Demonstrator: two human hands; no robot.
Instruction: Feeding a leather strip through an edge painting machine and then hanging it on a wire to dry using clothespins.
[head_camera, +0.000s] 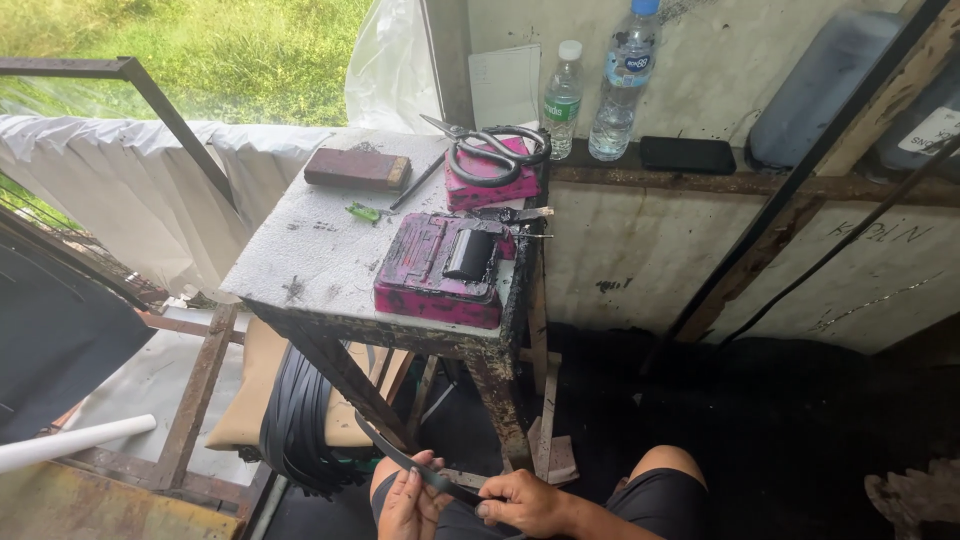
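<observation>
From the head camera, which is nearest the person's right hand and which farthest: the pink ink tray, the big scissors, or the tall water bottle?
From the right hand:
1. Pink tray, on the table's near edge, just above the hand.
2. Scissors, on a pink box at the table's back.
3. Tall bottle, on the ledge behind, by the wall.

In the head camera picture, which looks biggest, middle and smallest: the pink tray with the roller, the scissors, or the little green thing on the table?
1. Pink tray with the roller, biggest, though it sits nearest the camera.
2. Scissors, lying on a pink box.
3. Little green thing, clearly smallest.
</observation>
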